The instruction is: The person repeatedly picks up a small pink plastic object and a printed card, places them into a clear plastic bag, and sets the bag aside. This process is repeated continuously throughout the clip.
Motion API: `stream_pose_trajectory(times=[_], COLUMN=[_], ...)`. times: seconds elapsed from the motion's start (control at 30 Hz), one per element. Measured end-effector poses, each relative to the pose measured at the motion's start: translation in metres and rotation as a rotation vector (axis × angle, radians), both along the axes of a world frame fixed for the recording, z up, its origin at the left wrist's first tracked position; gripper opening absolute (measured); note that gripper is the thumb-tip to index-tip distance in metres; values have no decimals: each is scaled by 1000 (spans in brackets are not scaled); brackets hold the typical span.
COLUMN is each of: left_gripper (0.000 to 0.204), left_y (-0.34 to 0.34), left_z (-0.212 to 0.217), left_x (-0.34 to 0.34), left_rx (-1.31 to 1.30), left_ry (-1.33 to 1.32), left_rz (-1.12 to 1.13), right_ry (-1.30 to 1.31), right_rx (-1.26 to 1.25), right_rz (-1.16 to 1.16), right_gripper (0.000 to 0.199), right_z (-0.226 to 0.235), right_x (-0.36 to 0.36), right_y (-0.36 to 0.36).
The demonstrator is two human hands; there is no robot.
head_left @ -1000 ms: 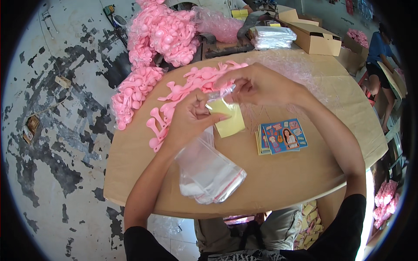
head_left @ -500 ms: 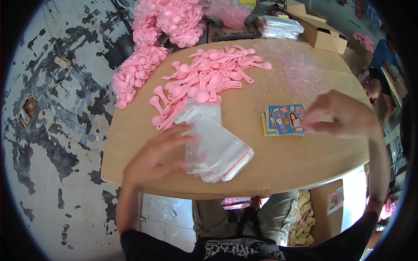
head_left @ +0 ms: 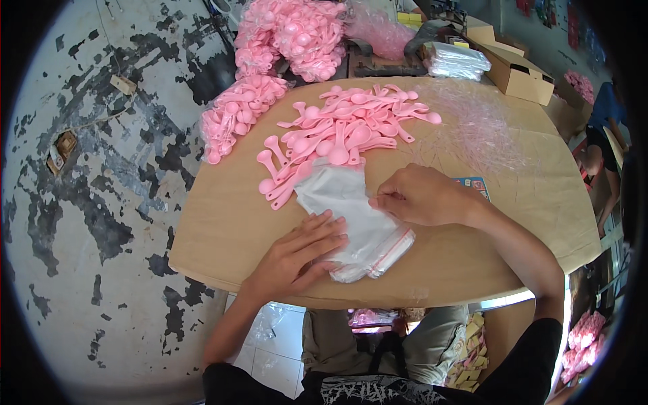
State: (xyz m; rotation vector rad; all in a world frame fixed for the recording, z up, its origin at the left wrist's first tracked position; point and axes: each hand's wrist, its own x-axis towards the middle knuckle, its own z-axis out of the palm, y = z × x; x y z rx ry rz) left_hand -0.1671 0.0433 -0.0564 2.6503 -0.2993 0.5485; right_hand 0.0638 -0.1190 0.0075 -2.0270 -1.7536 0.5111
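Note:
A stack of clear plastic bags with a red-edged strip lies on the near middle of the brown table. My left hand rests on the left side of the stack, fingers stretched out flat. Over the stack's right edge is my right hand, its thumb and forefinger pinched together; what they hold, if anything, is too small to make out. Behind that hand, a blue printed card peeks out, and the rest of its pile is hidden. Pink plastic spoons lie heaped just beyond the bags.
Thin clear strands spread over the table's far right. Bagged pink spoons lean at the left edge. Behind stand packed plastic sleeves and a cardboard box. Another person sits at far right.
My right hand has moved left from the card pile to the bags, and its fingers have pinched. My left hand has come down onto the bags. The view has shifted slightly.

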Motion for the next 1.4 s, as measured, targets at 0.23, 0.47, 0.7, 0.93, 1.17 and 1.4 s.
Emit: stream_pose_trajectory(times=[0.23,0.47,0.7,0.93,1.17,1.4], left_gripper=[44,45,48,44,45,41], left_y=[-3,-29,-42,-27,-23,-20], left_z=[9,41,75,48,52,38], left_x=[2,59,152,157,153,155], left_rx=[41,-548,-1229,-1448,-1580,-1496], left_ry=[-14,127,288,217,130,91], left_rz=[12,-139,-208,-95,-2,-8], right_ry=[11,402,203,77,175,392], right_rx=[397,399,361,-19,-45,276], right_rz=[-107,-132,-110,-79,-152,-269], right_gripper=[24,33,25,31,30,29], right_z=[-7,27,29,8,10,16], right_x=[40,33,48,107,108,89], right_y=[-7,-30,-59,-80,-70,-64])
